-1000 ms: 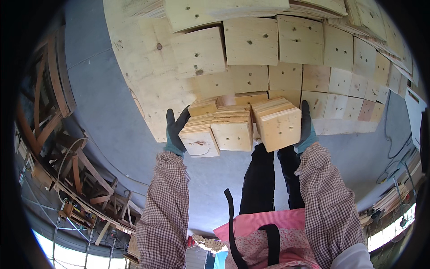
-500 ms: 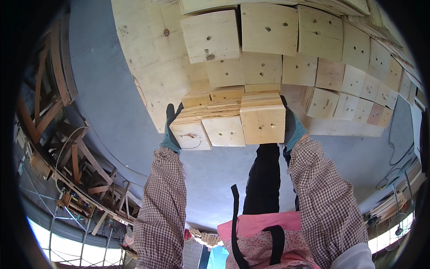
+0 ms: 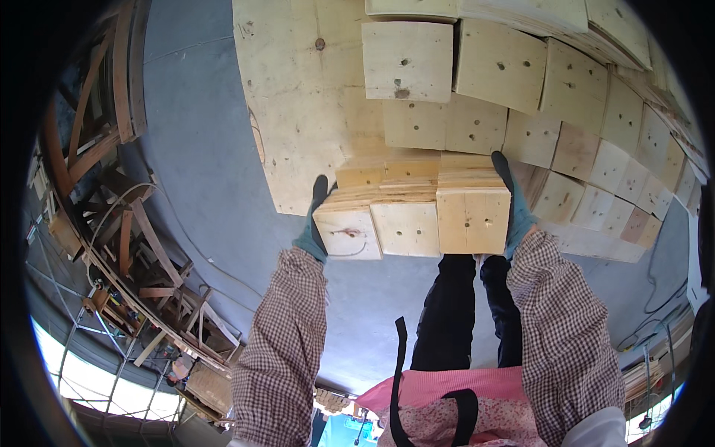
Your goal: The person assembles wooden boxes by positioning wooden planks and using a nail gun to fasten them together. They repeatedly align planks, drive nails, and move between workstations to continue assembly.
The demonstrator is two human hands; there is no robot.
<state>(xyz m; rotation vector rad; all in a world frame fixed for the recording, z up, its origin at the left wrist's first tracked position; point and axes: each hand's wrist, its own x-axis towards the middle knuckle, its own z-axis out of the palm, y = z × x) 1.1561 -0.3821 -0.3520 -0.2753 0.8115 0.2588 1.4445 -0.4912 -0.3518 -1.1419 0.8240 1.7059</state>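
Three side-by-side stacks of square plywood pieces with small knots and holes sit between my two gloved hands. The left stack bears a curved mark, the middle stack is plain, and the right stack is a bit taller. My left hand presses against the outer side of the left stack. Against the outer side of the right stack lies my right hand. Together they clamp the row from both ends. Whether the row touches what is under it I cannot tell.
A large plywood sheet lies on the grey floor. More plywood squares are piled in rows beyond and to the right. A wooden frame rack stands at left. Cables lie on the floor at right.
The view has shifted, so the piles and sheet sit further right in the picture. Both hands still clamp the same row, which now appears slightly lower and further right. More of my legs shows.
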